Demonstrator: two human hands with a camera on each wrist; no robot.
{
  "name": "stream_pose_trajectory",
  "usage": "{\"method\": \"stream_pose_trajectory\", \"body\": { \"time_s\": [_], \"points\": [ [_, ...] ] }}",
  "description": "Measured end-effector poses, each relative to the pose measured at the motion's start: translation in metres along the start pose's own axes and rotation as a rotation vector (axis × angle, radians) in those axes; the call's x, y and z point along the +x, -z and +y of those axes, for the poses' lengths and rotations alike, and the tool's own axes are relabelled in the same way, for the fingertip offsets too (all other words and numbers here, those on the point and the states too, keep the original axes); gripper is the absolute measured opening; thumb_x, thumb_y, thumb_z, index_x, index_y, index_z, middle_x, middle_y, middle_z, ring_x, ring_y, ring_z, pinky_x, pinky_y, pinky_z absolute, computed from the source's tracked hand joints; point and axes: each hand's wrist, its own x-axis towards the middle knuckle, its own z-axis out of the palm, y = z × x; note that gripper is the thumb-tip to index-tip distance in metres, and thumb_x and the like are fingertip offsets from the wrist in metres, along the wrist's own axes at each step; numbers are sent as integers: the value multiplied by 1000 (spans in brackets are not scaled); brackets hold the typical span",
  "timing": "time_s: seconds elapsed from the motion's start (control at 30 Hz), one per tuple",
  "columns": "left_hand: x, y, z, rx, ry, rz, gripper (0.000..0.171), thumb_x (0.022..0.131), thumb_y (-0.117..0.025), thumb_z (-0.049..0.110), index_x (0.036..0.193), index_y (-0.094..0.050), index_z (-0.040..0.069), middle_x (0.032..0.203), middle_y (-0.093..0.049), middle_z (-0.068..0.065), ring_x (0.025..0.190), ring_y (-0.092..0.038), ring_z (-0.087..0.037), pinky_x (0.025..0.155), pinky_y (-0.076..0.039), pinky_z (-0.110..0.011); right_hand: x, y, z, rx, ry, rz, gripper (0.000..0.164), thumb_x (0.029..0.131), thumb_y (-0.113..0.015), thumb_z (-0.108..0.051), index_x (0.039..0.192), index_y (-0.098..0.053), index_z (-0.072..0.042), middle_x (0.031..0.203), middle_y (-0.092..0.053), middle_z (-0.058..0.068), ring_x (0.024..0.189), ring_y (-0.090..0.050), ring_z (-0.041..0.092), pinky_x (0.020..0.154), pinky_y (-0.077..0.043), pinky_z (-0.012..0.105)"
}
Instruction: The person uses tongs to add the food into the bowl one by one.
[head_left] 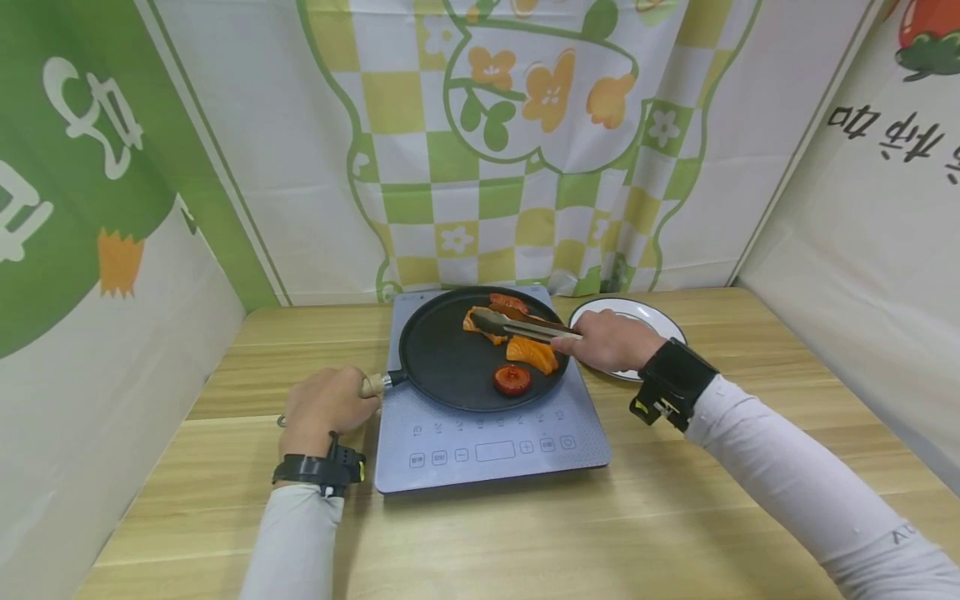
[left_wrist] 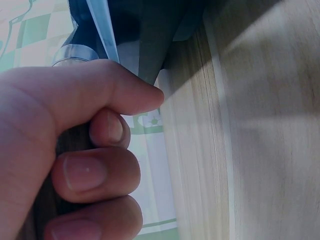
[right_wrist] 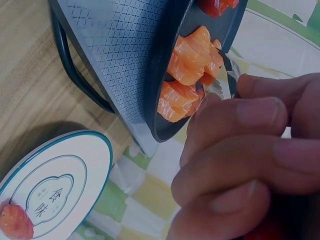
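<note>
My left hand [head_left: 326, 408] grips the handle [head_left: 372, 384] of a flat black frying pan [head_left: 450, 358]; in the left wrist view the fingers [left_wrist: 97, 172] curl round it. Metal tongs [head_left: 538, 329] are held in my right hand [head_left: 611, 343], their tips at a piece of orange salmon [head_left: 480, 323] in the pan. Nearer the pan's right edge lies more salmon [head_left: 532, 354], with a tomato half [head_left: 512, 380] in front and another red piece [head_left: 507, 302] at the back. The right wrist view shows curled fingers [right_wrist: 230, 160] but hides most of the tongs.
Beneath the pan is a grey induction cooker [head_left: 491, 475] on a wooden table [head_left: 525, 542]. A white, dark-rimmed plate [head_left: 663, 318] stands right of it, partly behind my right hand; a reddish-orange piece [right_wrist: 16, 222] lies on it. A patterned curtain [head_left: 465, 200] hangs behind.
</note>
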Motion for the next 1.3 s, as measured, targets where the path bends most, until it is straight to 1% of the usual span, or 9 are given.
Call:
{"method": "stream_pose_trajectory", "body": {
  "time_s": [0.13,0.33,0.43,0.53,0.67,0.93,1.3],
  "points": [
    [0,0,1,-2,3,-6,34,85,-58,35,60,-45,16,59,-45,0,57,-45,-19,52,-33,-36,-1,0,3,2,-7,11,48,96,-39,-57,86,-59,-15,72,-51,2,63,-51,18,56,-38,34],
    [-1,1,2,-3,5,-8,33,85,-58,35,61,-46,16,60,-46,0,57,-45,-19,52,-33,-36,-7,4,10,45,-11,21,49,96,-37,-58,85,-58,-15,72,-50,3,60,-50,20,54,-38,35],
    [-1,2,3,0,6,-11,33,85,-58,35,61,-46,16,60,-46,-1,58,-45,-19,52,-33,-36,-12,6,13,65,-10,30,50,97,-36,-58,85,-57,-14,71,-49,4,57,-51,20,52,-39,36],
    [-2,2,2,3,6,-12,33,85,-58,35,62,-46,16,60,-46,-1,57,-45,-19,52,-33,-36,-16,8,15,78,-5,28,52,97,-35,-59,81,-57,-14,66,-47,2,53,-49,19,51,-39,34],
    [-2,2,2,5,5,-12,33,86,-58,36,62,-46,16,60,-46,-1,57,-45,-19,51,-34,-36,-20,8,18,66,13,42,53,97,-34,-59,77,-56,-14,63,-44,1,54,-46,18,53,-36,33],
    [-2,1,1,3,4,-6,33,85,-59,37,62,-46,16,61,-46,-1,58,-46,-19,52,-34,-36,-29,5,24,47,42,97,49,98,-37,-53,79,-55,-13,66,-48,2,59,-49,18,57,-37,33],
    [-1,1,0,11,-7,4,34,85,-58,37,62,-46,16,62,-48,-1,59,-47,-20,52,-34,-37,-44,3,34,67,46,131,48,98,-40,-52,75,-55,-13,64,-48,1,57,-47,17,53,-36,33]
  ]
}}
